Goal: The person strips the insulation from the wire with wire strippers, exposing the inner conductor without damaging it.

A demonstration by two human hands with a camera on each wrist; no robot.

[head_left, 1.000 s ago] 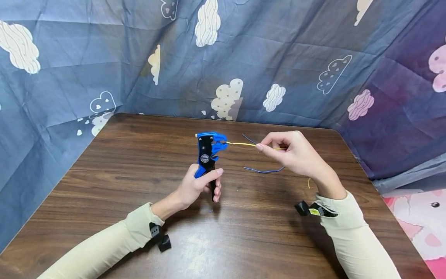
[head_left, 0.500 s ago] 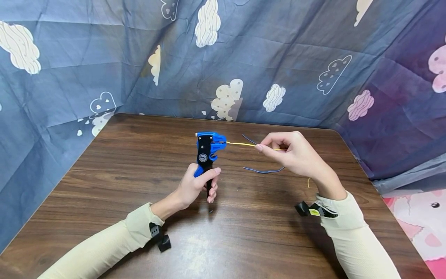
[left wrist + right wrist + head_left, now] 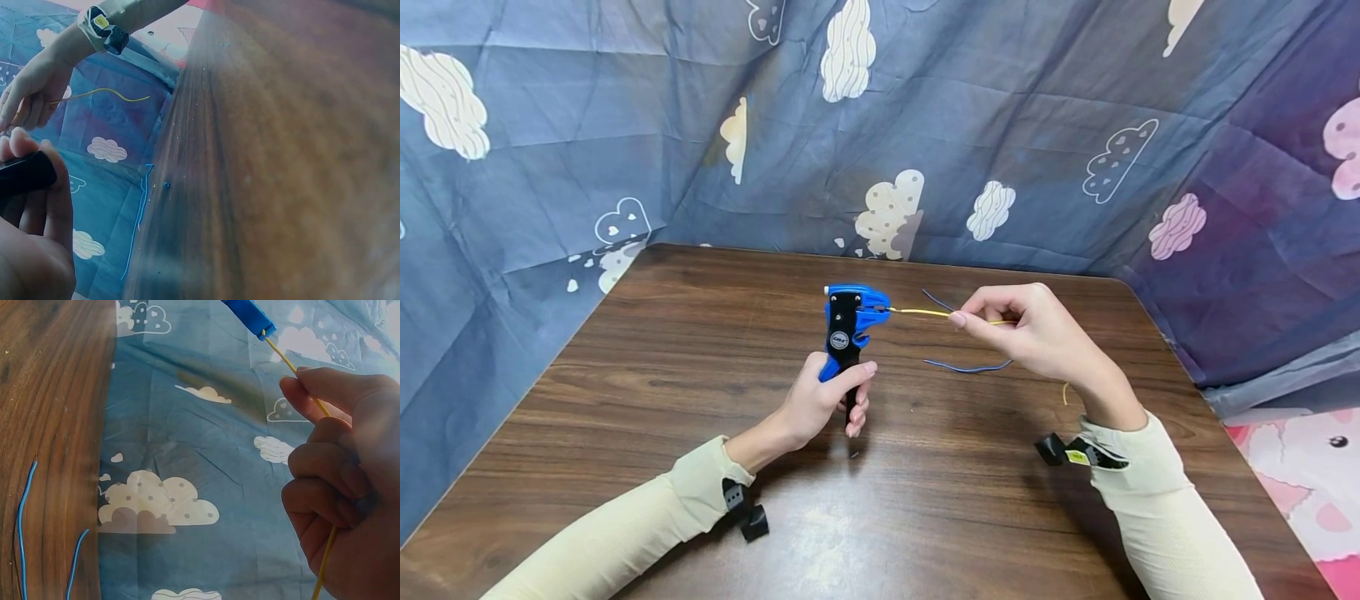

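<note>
My left hand (image 3: 831, 398) grips the handles of a blue and black wire stripper (image 3: 841, 321), held upright above the table. A yellow wire (image 3: 923, 312) runs from the stripper's blue nose to my right hand (image 3: 1030, 329), which pinches it between thumb and index finger. In the right wrist view the yellow wire (image 3: 280, 352) enters the blue nose (image 3: 253, 317), and its other part passes down through the curled fingers. The loose tail of the yellow wire (image 3: 112, 91) extends past the right hand in the left wrist view. The wire's tip inside the stripper is hidden.
On the brown wooden table (image 3: 647, 367) lie a blue wire (image 3: 966, 368) and another blue wire (image 3: 936, 298), partly behind the right hand. A tiny dark scrap (image 3: 853, 454) lies below the left hand. A cloud-printed cloth (image 3: 790, 167) hangs behind the table.
The stripper's handles have been squeezed closer together and its nose has closed on the wire. The stripper shifted slightly left, then slightly back right. The right hand has kept its place.
</note>
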